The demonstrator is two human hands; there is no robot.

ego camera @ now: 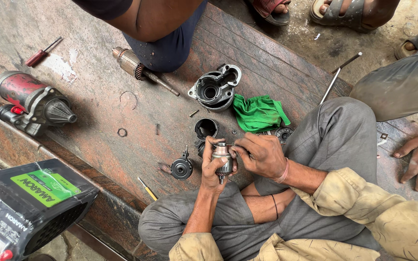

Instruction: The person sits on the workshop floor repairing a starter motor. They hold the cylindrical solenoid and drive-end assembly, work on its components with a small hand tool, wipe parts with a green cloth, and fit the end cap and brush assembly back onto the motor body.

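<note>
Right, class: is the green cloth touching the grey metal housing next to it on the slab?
Touching. In the head view the green cloth has its left edge lying against the lower right rim of the grey housing, with no slab visible between them.

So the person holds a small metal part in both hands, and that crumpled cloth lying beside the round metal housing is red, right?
Not quite: the cloth is green, not red, as the head view shows. The rest holds: both hands, left and right, grip the small metal part, and the cloth lies crumpled beside the round metal housing.
</note>
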